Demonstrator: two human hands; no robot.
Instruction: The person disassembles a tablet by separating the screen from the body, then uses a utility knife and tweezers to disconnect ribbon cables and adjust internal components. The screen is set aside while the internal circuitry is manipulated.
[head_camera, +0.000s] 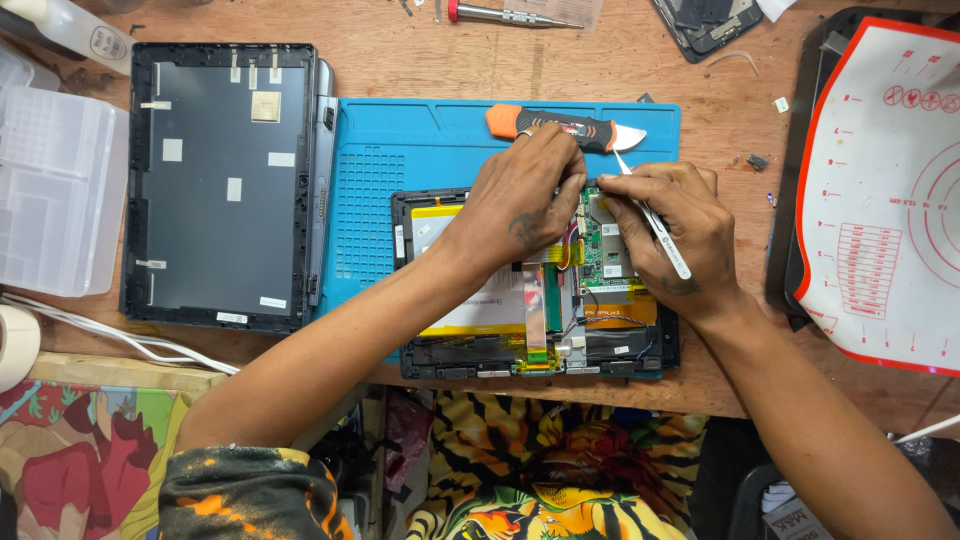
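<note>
Opened tablet sits on the blue mat, mid worktop. Right hand pinches tweezers over the green board, probably for fine work. Left hand presses down at 12 o'clock, steadying; can't tell its grip. Orange knife just above, spare back cover at 9.

This is an electronics repair bench in a small workshop. A worn wooden table carries a blue silicone repair mat, an opened tablet with its green circuit board bare, a detached screen panel, a precision screwdriver, an orange-handled utility knife, a clear plastic parts box and a white heat-resistant mat.
</note>
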